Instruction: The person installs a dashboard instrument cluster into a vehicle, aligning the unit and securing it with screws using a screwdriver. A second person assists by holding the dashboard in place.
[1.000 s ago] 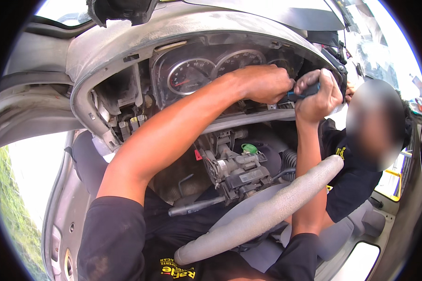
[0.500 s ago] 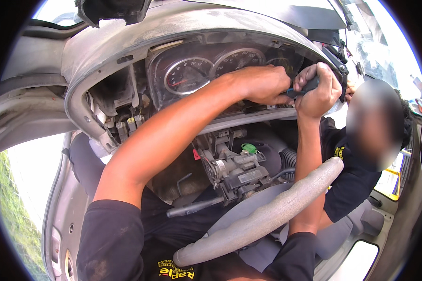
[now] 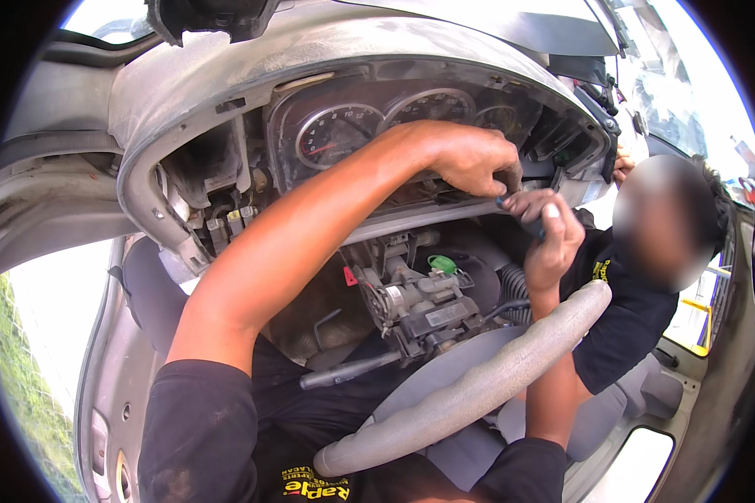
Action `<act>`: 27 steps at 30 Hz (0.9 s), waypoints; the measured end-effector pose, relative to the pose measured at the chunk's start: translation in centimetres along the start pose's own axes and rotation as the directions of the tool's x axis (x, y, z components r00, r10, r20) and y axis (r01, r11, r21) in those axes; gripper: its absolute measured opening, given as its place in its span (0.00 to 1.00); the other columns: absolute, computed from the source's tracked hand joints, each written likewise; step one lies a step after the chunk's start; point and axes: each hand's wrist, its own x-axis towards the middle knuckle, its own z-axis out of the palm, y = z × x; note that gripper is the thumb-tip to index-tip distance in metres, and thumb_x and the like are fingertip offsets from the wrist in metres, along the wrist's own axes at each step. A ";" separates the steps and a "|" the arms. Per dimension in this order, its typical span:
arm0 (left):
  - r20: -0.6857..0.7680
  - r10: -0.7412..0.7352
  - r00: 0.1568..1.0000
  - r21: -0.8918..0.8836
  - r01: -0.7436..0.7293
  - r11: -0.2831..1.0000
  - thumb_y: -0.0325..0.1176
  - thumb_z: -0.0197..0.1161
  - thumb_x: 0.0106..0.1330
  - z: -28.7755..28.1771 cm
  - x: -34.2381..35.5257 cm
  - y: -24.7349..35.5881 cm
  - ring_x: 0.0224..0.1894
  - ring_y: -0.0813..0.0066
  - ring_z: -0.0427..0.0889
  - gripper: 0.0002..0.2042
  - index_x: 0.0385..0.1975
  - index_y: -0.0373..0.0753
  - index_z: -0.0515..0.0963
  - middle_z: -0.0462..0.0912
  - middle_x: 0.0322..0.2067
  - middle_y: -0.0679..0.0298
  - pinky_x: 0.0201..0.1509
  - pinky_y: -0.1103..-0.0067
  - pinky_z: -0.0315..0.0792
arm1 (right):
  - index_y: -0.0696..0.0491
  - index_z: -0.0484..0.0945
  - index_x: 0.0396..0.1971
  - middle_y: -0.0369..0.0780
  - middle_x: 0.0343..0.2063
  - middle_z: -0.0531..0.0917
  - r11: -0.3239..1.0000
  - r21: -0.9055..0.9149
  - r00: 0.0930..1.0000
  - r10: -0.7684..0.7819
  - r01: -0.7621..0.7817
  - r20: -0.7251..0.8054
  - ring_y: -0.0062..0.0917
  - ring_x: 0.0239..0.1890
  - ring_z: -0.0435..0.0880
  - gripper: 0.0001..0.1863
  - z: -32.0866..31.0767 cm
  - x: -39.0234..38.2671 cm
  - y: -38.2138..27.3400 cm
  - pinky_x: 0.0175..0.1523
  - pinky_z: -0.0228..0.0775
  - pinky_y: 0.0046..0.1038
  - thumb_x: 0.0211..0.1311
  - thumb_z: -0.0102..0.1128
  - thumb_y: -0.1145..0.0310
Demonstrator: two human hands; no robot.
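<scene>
My right hand [image 3: 552, 233] is closed around a dark tool handle with blue parts [image 3: 532, 223], low at the right side of the dashboard opening. Most of the tool is hidden by my fingers, so its exact kind does not show. Just left of it and slightly higher, my left hand [image 3: 481, 165] has its fingers curled in a pinch, close to the tool's blue end. What those fingers hold, if anything, cannot be made out. Behind my left wrist is the instrument cluster [image 3: 337, 134] with round gauges, partly covered by my forearm.
A worn grey steering wheel [image 3: 470, 394] crosses below my arms. Beyond it lie the exposed steering column [image 3: 432, 310] and a stalk lever [image 3: 348, 370]. The dashboard surround [image 3: 138, 168] frames the cluster. At the right, another person [image 3: 637, 323] in a dark shirt leans in close.
My right hand has come down with the tool, away from the cluster's right end toward the lower edge of the opening. My left hand has shifted slightly down.
</scene>
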 end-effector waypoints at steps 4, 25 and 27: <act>-0.021 0.045 0.999 0.029 -0.045 0.999 0.26 0.58 0.70 0.6 0.7 -0.6 0.48 0.48 0.87 0.15 0.53 0.32 0.83 0.89 0.43 0.44 0.53 0.62 0.79 | 0.63 0.72 0.24 0.46 0.24 0.80 0.999 0.002 0.992 0.038 -0.038 -0.120 0.31 0.29 0.81 0.21 -0.3 0.5 -0.1 0.43 0.78 0.35 0.79 0.44 0.67; -0.593 -0.753 0.285 -0.518 0.581 0.628 0.26 0.48 0.80 2.7 -23.0 14.1 0.57 0.64 0.87 0.15 0.56 0.28 0.80 0.88 0.50 0.53 0.63 0.73 0.74 | 0.51 0.69 0.31 0.33 0.19 0.68 0.774 0.632 0.978 0.117 0.021 -0.175 0.18 0.20 0.67 0.15 0.7 4.7 -3.5 0.28 0.64 0.24 0.81 0.48 0.60; -0.671 -0.721 0.171 -0.416 0.719 0.557 0.30 0.48 0.82 4.3 -24.5 14.1 0.59 0.61 0.86 0.18 0.61 0.26 0.77 0.87 0.53 0.48 0.64 0.72 0.74 | 0.50 0.66 0.30 0.34 0.19 0.68 0.738 0.670 0.992 0.006 0.081 -0.126 0.19 0.19 0.67 0.15 1.7 5.7 -4.5 0.27 0.64 0.24 0.81 0.45 0.61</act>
